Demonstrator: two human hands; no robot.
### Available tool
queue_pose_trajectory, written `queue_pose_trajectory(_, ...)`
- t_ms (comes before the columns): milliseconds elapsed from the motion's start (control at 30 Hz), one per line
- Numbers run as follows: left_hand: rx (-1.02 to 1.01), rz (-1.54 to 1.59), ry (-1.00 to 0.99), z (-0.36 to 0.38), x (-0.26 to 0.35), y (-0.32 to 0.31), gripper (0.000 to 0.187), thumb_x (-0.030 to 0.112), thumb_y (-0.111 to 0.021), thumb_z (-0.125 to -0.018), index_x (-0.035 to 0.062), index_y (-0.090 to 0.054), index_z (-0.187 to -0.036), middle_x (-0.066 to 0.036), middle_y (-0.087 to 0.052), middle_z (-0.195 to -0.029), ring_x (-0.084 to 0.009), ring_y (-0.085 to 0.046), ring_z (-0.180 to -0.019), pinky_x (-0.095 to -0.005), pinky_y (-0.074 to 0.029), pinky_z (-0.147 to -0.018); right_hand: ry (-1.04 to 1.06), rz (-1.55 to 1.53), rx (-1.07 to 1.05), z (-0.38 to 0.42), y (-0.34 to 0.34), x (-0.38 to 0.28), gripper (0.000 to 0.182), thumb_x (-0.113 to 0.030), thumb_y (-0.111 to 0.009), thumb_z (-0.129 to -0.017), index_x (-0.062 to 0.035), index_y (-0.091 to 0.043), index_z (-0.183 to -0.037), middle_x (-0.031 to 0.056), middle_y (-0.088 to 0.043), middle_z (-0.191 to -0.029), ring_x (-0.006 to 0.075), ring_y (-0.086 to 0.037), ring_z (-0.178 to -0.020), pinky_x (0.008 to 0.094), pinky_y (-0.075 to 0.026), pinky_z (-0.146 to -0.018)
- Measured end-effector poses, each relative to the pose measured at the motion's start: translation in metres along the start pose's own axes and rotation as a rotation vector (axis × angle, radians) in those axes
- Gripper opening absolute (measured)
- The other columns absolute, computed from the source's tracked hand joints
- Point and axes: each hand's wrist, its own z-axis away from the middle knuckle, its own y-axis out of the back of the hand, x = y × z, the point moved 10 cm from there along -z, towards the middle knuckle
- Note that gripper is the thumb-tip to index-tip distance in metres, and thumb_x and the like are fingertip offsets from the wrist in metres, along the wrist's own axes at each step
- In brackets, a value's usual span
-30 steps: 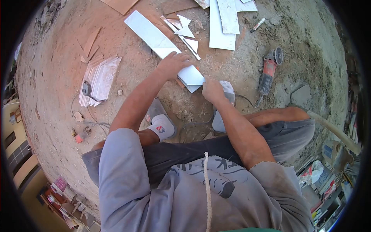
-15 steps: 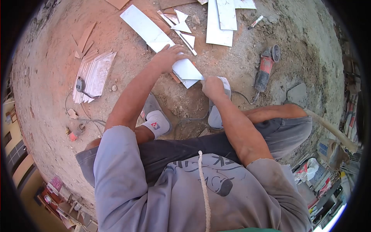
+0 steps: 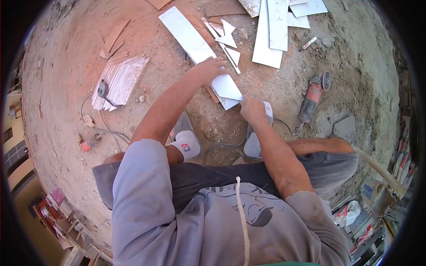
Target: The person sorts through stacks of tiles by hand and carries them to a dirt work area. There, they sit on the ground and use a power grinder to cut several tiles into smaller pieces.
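Note:
A long white tile strip (image 3: 184, 31) lies slantwise on the ground. A smaller white piece with an angled end (image 3: 227, 86) rests over its near end. My left hand (image 3: 210, 70) lies flat on the tile with its fingers spread. My right hand (image 3: 253, 111) is closed at the pointed corner of the smaller piece, pinching that corner. Beneath the tile, a brownish edge of another piece (image 3: 212, 94) shows.
A red angle grinder (image 3: 313, 96) and a marker (image 3: 308, 43) lie to the right. Further white tiles (image 3: 278, 26) and offcuts (image 3: 227, 40) are ahead. On the left are stacked tile pieces (image 3: 126, 80), a tape measure (image 3: 103, 88) and a red tool (image 3: 91, 143).
The whole view has shifted, so the ground objects appear further right and lower. Both hands keep their places on the tile pieces.

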Motion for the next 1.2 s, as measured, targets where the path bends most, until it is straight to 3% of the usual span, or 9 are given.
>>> queue_pose_trajectory(300,0.006,0.013,0.016,0.001,0.000,0.005,0.075,0.000,-0.072,-0.073,0.0247,-0.048,-0.140,-0.006,-0.038,-0.152,-0.0243,-0.027,-0.146,-0.0403,-0.023,-0.121,-0.001,-0.043,-0.012,0.001,0.003,-0.001,0.021,-0.020,-0.056,-0.092,-0.0046,-0.068,-0.100,0.0181,-0.071,-0.098,0.0347,-0.068,-0.095,0.0461,-0.052,-0.084)
queue_pose_trajectory(600,-0.077,0.002,0.040,-0.002,0.000,0.006,0.077,0.002,-0.076,-0.069,0.0246,-0.049,-0.138,-0.004,-0.040,-0.150,-0.0243,-0.030,-0.144,-0.0417,-0.023,-0.121,-0.038,-0.154,-0.009,-0.003,0.000,0.009,0.027,-0.026,-0.060,-0.091,-0.0018,-0.068,-0.100,0.0219,-0.069,-0.096,0.0398,-0.067,-0.090,0.0501,-0.051,-0.083)
queue_pose_trajectory(700,-0.035,0.010,0.039,-0.003,-0.002,0.004,0.078,0.000,-0.077,-0.067,0.0244,-0.050,-0.136,-0.004,-0.040,-0.150,-0.0243,-0.030,-0.144,-0.0423,-0.024,-0.121,-0.015,-0.244,-0.018,-0.010,-0.009,0.020,0.028,-0.021,-0.061,-0.090,0.0011,-0.069,-0.105,0.0204,-0.071,-0.092,0.0332,-0.070,-0.083,0.0439,-0.055,-0.076)
queue_pose_trajectory(767,-0.010,0.005,0.045,-0.002,-0.002,0.005,0.080,-0.001,-0.078,-0.066,0.0247,-0.050,-0.137,-0.004,-0.040,-0.150,-0.0246,-0.030,-0.144,-0.0427,-0.024,-0.121,-0.143,-0.679,-0.140,-0.012,-0.033,0.039,0.031,-0.023,-0.061,-0.088,-0.0055,-0.072,-0.111,0.0226,-0.071,-0.093,0.0375,-0.068,-0.093,0.0442,-0.053,-0.084)
queue_pose_trajectory(800,-0.011,0.008,0.041,-0.001,-0.002,0.005,0.080,-0.001,-0.078,-0.066,0.0247,-0.050,-0.137,-0.004,-0.040,-0.150,-0.0246,-0.030,-0.144,-0.0427,-0.024,-0.121,-0.148,-0.679,-0.141,-0.012,-0.039,0.044,0.031,-0.023,-0.061,-0.088,-0.0055,-0.072,-0.111,0.0226,-0.071,-0.093,0.0375,-0.068,-0.093,0.0442,-0.053,-0.084)
queue_pose_trajectory(867,-0.006,0.029,0.045,-0.002,-0.004,0.004,0.081,-0.001,-0.077,-0.067,0.0252,-0.050,-0.138,-0.004,-0.039,-0.150,-0.0248,-0.029,-0.145,-0.0429,-0.024,-0.121,-0.281,-0.995,-0.171,-0.004,-0.045,0.049,0.034,-0.021,-0.059,-0.087,-0.0069,-0.071,-0.115,0.0226,-0.071,-0.093,0.0374,-0.069,-0.092,0.0422,-0.053,-0.085)
queue_pose_trajectory(1000,-0.032,0.035,0.045,-0.003,-0.004,0.002,0.081,-0.003,-0.076,-0.068,0.0258,-0.049,-0.139,-0.004,-0.039,-0.151,-0.0249,-0.029,-0.145,-0.0429,-0.025,-0.121,-0.175,-0.653,-0.044,-0.006,-0.036,0.046,0.031,-0.021,-0.058,-0.088,-0.0052,-0.072,-0.111,0.0217,-0.071,-0.094,0.0363,-0.069,-0.092,0.0434,-0.053,-0.084)
queue_pose_trajectory(1067,-0.017,0.047,0.044,-0.002,-0.004,0.003,0.081,-0.004,-0.075,-0.068,0.0255,-0.049,-0.139,-0.004,-0.040,-0.151,-0.0248,-0.029,-0.145,-0.0421,-0.024,-0.122,-0.019,-0.266,0.080,0.000,-0.010,0.024,0.023,-0.016,-0.057,-0.088,-0.0040,-0.070,-0.103,0.0209,-0.071,-0.095,0.0359,-0.069,-0.092,0.0453,-0.053,-0.082)
queue_pose_trajectory(1200,-0.001,0.035,0.045,-0.003,-0.007,0.004,0.081,-0.004,-0.075,-0.068,0.0252,-0.049,-0.139,-0.004,-0.040,-0.150,-0.0248,-0.029,-0.145,-0.0417,-0.024,-0.121,-0.007,-0.139,0.014,0.006,0.002,0.009,0.016,-0.010,-0.056,-0.087,-0.0045,-0.066,-0.097,0.0201,-0.070,-0.094,0.0357,-0.068,-0.092,0.0470,-0.053,-0.081)
